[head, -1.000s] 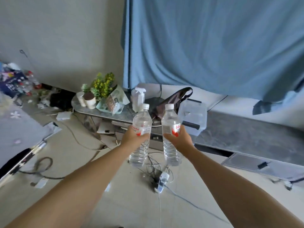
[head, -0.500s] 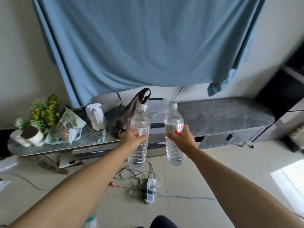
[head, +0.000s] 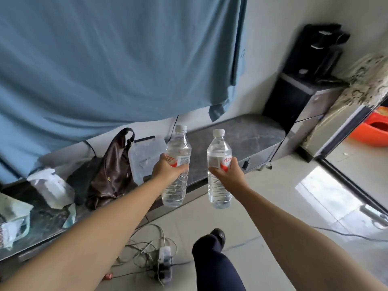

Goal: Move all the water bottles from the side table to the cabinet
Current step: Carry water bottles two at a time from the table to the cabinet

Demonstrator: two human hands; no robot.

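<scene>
You were mid-carry: both arms reached forward, your left hand (head: 168, 169) wrapped round the left bottle (head: 176, 166) at its label, your right hand (head: 228, 172) clamped likewise on the right bottle (head: 219, 169), both upright, apart, in the air. Neither was set down yet. Beyond them ran the low cabinet (head: 247, 131), its right part bare; whether more bottles waited elsewhere didn't show.
</scene>
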